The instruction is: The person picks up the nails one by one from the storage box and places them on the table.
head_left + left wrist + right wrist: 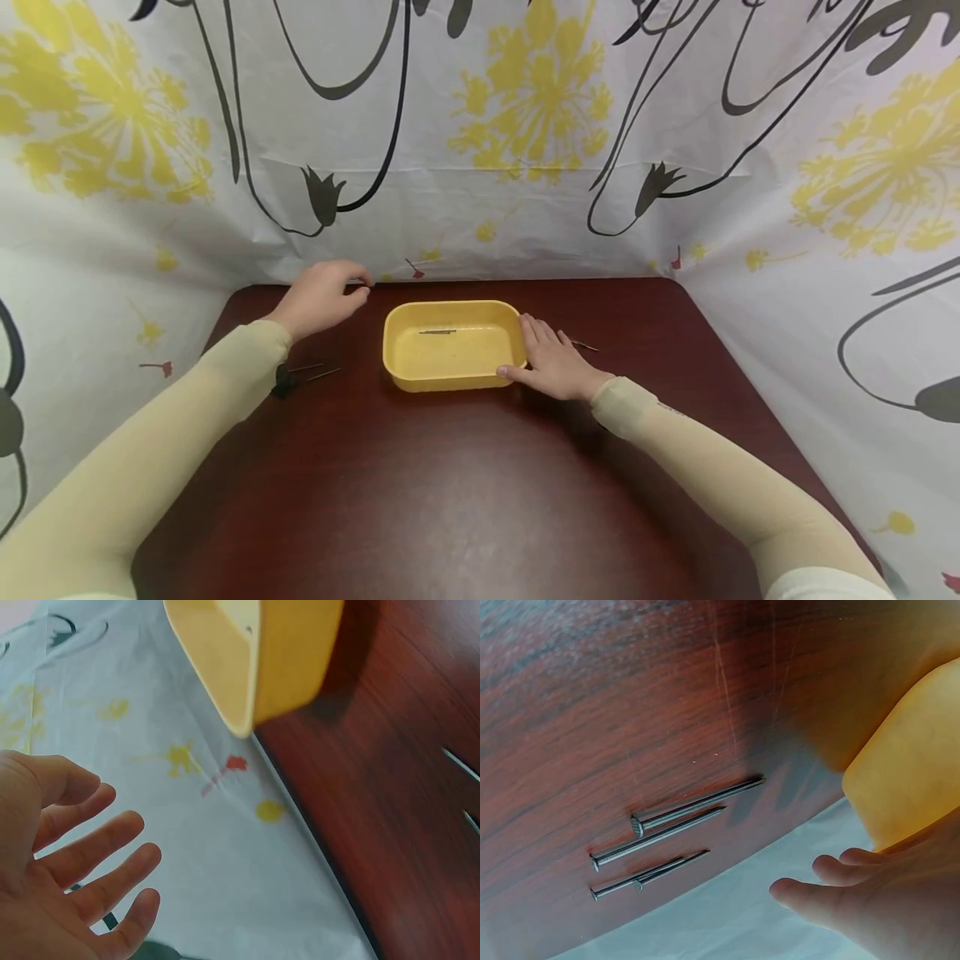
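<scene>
A yellow plastic tray [453, 383] stands on the table with a few thin dark nails [437, 332] lying inside. My right hand [555, 362] rests against the tray's right end, fingers straight along the wall and thumb at the near corner. Beside that hand several steel nails [697, 802] with flat heads lie on the tabletop, mostly hidden behind it in the head view. Raised left of the tray, my left hand [321, 296] has loosely bent, spread fingers [112, 844] and nothing in its grasp.
Left of the tray, thin pointed metal pieces [322, 374] lie near a dark object [282, 382], partly covered by my left sleeve. The dark red-brown table [450, 483] ends at a flower-patterned white sheet [480, 200] behind it and on both sides.
</scene>
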Motion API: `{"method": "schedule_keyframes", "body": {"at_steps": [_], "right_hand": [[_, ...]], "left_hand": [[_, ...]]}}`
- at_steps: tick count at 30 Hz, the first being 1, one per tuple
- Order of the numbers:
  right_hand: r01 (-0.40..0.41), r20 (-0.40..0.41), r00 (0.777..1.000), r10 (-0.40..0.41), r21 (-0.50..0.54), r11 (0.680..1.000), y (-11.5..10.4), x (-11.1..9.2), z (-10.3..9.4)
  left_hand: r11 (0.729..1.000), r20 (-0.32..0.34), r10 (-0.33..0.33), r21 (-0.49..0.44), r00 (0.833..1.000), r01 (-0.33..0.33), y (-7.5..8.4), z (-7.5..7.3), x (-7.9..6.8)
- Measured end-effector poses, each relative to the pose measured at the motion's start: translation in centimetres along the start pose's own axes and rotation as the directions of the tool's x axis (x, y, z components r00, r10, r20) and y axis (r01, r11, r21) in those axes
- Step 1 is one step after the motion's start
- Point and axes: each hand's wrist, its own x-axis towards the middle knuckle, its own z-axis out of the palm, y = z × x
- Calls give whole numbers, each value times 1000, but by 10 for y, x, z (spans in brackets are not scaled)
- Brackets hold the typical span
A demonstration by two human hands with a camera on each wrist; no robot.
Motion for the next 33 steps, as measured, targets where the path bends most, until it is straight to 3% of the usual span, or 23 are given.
{"method": "schedule_keyframes", "body": {"at_steps": [6,16,26,33], "right_hand": [[5,-12,1000,-5,-5,1000,1,0,3],[4,-6,1000,-4,-9,1000,0,2,3],[5,-15,1000,-5,-20,1000,1,3,0],[17,-27,999,-17,-18,1000,2,2,3]], "left_hand": [[997,55,77,13,995,-78,20,16,13],[994,227,68,73,971,-87,45,40,24],[964,354,79,211,932,-162,45,67,41],[927,316,55,336,947,-166,37,89,50]]}}
